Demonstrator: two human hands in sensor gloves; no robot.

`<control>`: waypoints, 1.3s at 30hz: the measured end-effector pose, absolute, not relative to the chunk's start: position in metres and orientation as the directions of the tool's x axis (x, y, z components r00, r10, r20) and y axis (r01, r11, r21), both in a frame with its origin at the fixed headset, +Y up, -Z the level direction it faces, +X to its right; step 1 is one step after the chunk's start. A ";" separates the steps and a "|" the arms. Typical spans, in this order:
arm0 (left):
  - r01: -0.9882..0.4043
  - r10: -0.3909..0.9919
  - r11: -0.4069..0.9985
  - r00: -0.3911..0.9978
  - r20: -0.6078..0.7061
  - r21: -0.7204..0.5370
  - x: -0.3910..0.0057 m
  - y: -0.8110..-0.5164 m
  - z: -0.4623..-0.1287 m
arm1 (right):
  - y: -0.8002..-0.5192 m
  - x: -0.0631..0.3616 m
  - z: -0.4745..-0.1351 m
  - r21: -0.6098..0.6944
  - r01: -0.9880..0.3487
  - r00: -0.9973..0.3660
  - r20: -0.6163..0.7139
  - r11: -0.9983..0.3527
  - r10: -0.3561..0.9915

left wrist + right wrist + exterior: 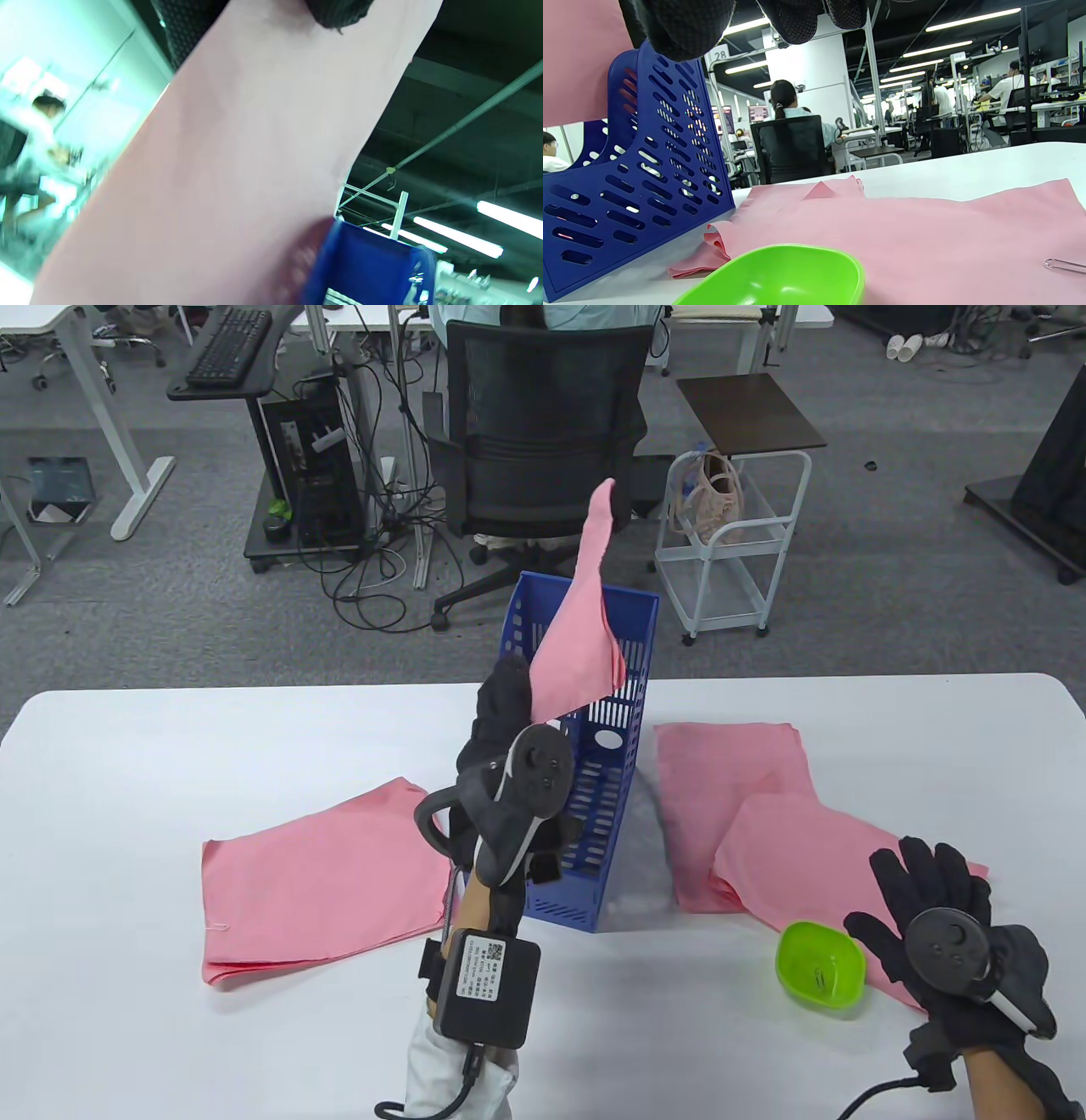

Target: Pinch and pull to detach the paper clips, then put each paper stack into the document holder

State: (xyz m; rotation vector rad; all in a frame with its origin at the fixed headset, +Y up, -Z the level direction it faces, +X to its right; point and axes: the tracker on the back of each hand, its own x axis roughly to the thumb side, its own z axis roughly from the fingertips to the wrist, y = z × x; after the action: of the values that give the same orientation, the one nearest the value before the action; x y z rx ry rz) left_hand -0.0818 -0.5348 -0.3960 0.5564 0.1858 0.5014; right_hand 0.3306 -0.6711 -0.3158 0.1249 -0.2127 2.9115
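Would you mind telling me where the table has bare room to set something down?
Free: the far left corner behind the left paper stack, the far right edge beyond the right stacks, and the near middle. Crowded: around the blue document holder, green bowl and right hand.

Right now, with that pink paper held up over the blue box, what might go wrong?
The left hand pinches the pink paper stack by one low corner, so the floppy sheets could fan apart or catch on the rim of the blue document holder instead of sliding in. The holder stands tall and narrow; a sideways nudge might tip it. The right hand rests flat on another stack beside the green bowl, which a careless move could knock.
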 end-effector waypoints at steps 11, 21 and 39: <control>-0.698 0.753 0.605 0.658 0.010 0.383 -0.101 -0.642 -0.435 | -0.674 0.326 -0.317 -0.131 -0.188 -0.978 0.111 -0.973 0.174; -0.658 0.704 0.692 0.705 -0.079 0.298 -0.110 -0.680 -0.442 | -0.676 0.324 -0.316 -0.117 -0.173 -0.981 0.111 -0.978 0.160; -0.276 0.270 0.947 0.961 -0.058 -0.161 -0.175 -0.665 -0.428 | -0.680 0.319 -0.318 -0.087 -0.138 -0.986 0.108 -0.987 0.129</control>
State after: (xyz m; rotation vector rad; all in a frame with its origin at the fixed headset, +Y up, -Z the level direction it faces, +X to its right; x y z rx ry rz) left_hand -0.1752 -0.6648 -0.4279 -0.1691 0.0354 0.2781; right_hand 0.3192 -0.6799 -0.3180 0.1533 -0.1417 2.9999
